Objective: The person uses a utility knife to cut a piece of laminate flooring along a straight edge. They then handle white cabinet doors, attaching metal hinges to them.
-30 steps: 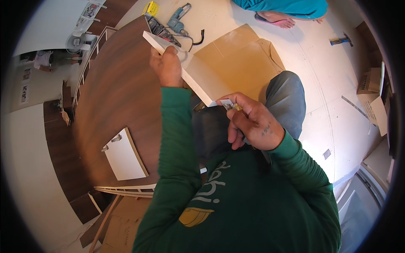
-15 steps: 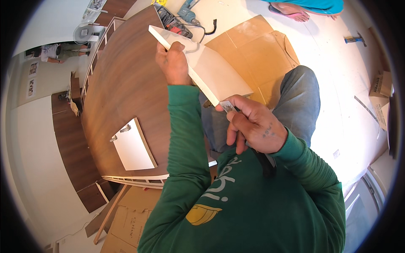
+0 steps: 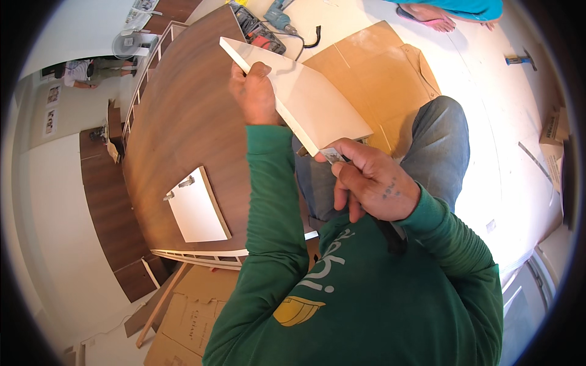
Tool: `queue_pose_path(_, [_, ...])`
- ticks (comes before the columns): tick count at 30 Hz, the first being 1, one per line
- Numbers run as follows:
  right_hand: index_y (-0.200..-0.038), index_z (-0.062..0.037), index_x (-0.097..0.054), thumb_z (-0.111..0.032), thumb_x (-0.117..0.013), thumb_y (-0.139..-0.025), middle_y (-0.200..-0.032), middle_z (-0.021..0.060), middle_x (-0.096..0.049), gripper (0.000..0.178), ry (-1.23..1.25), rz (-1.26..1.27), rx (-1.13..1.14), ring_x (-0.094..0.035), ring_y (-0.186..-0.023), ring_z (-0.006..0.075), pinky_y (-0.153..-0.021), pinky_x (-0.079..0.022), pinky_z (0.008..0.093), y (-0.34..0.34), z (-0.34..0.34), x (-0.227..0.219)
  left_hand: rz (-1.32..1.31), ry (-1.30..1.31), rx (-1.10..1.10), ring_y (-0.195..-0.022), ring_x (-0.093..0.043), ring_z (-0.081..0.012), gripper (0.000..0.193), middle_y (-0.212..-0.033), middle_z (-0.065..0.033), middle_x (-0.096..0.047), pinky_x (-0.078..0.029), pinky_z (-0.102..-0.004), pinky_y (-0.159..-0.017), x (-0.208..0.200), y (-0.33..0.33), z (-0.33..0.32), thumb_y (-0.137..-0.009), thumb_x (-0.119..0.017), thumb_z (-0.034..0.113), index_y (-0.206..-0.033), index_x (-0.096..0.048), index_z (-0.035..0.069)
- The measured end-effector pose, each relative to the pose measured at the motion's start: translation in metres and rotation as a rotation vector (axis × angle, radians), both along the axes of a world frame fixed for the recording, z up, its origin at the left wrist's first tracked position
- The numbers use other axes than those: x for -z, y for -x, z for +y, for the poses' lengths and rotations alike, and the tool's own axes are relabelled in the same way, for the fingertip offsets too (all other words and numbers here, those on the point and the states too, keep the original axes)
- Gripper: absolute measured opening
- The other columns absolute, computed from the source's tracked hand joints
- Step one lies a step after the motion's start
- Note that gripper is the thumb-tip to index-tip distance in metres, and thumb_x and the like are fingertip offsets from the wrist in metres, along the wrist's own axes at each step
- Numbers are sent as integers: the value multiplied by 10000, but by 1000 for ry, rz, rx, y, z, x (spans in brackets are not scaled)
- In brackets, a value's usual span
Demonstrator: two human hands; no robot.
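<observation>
A white panel (image 3: 323, 104) is tilted over my lap, its long narrow edge facing left. Gripping that edge near the far end is my left hand (image 3: 256, 94), thumb on the white face and fingers behind. At the near corner, my right hand (image 3: 381, 186) pinches a small flat metal blade (image 3: 333, 155) between thumb and forefinger, held against the panel's end. Its other fingers are curled loosely. What lies under the blade is hidden by the fingers.
A brown wooden board (image 3: 177, 122) spreads out at left, bearing a smaller white panel (image 3: 198, 207) with metal hinges. Flattened cardboard (image 3: 372, 73) lies beyond my knees. A drill (image 3: 279, 17) and open tool case (image 3: 259, 33) are far off; a hammer (image 3: 520, 60) lies right. Another person's foot (image 3: 430, 18) shows.
The whole view has shifted slightly, so everything sits a little further right. Both hands keep nearly the same hold on the panel and the blade.
</observation>
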State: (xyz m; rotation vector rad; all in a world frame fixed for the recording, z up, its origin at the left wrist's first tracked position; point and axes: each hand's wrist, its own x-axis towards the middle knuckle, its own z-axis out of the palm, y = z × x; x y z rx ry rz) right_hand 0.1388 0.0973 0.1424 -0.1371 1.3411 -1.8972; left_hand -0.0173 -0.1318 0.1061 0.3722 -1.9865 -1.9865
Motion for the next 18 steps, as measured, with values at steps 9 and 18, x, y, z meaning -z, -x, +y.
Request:
queue_pose_path(9, [-1418,-18,-549,-115,-402,-1122,-731,109,-670,344,7,25,-4,-608,-482,138,-516,-522,271,2,0,3,39,12,21,-946,-703,-226,428,-1101,-151,-713,-573,-351,-882,2,1,-1,-836,-550,-51,-1256,-619,-98])
queue_pose_path(18, [-1372,-15,-548,-134,-403,-1114,-734,91,-682,319,-62,70,-94,-637,-501,148,-527,-542,303,12,2,-6,70,37,-34,-794,-678,-210,323,-998,-118,-722,-545,-334,-770,14,3,-12,-836,-599,-14,-1146,-673,-70])
